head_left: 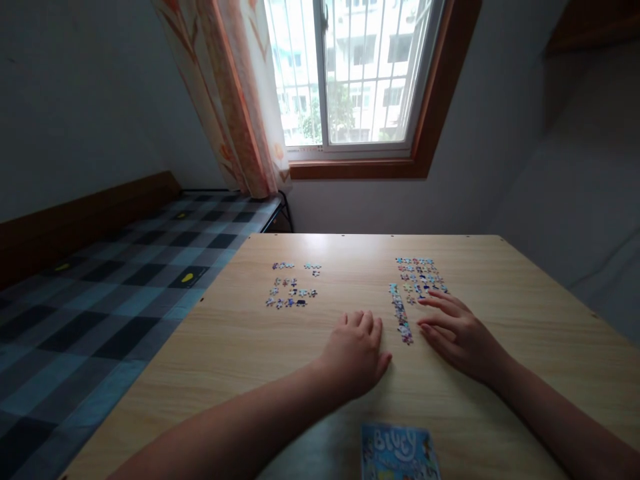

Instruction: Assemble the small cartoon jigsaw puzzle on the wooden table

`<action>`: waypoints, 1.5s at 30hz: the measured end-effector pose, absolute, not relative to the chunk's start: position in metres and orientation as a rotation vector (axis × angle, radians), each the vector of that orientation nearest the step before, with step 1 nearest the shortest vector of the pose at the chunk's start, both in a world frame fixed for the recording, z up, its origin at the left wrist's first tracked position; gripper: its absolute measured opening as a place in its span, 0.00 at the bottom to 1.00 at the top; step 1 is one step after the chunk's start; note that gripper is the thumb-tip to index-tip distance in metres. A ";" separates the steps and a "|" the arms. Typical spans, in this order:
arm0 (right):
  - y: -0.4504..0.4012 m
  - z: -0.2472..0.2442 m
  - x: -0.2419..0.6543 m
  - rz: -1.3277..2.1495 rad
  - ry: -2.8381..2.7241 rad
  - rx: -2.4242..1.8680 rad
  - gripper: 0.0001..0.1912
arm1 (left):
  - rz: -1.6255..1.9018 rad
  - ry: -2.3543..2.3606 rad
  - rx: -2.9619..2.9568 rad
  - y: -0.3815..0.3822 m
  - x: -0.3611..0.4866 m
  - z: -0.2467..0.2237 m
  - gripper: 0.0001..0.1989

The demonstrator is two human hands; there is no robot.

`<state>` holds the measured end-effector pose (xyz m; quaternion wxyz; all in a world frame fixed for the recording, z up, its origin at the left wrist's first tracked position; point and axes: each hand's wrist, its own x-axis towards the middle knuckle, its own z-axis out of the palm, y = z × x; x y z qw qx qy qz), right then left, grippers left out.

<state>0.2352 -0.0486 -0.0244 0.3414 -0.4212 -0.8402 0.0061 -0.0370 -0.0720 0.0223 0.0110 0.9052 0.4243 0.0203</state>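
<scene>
My left hand [356, 350] rests palm down on the wooden table [225, 373], its fingers stretched out and nothing in it. To its right runs a narrow joined strip of jigsaw puzzle pieces [399, 312]. My right hand [457, 327] hovers at or touches the near right edge of a group of puzzle pieces [420, 270], fingers spread. No piece shows between its fingertips, though part of the group lies hidden behind them. Farther left, several loose puzzle pieces [290, 293] are laid out in rough rows.
A blue box marked "Bluey" [399, 453] lies at the table's near edge. Left of the table stands a bed with a checked cover [130, 307]. A curtain [235, 100] hangs beside the barred window [370, 73] beyond the far edge.
</scene>
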 end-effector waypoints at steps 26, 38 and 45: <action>-0.049 -0.031 0.240 0.034 -2.195 -1.088 0.08 | 0.179 1.294 2.802 -0.069 -0.042 0.020 0.25; -0.047 -0.032 0.240 0.058 -2.179 -1.094 0.08 | 0.219 1.244 2.816 -0.067 -0.044 0.015 0.26; -0.046 -0.032 0.242 0.072 -2.183 -1.107 0.07 | 0.228 1.248 2.827 -0.065 -0.043 0.013 0.25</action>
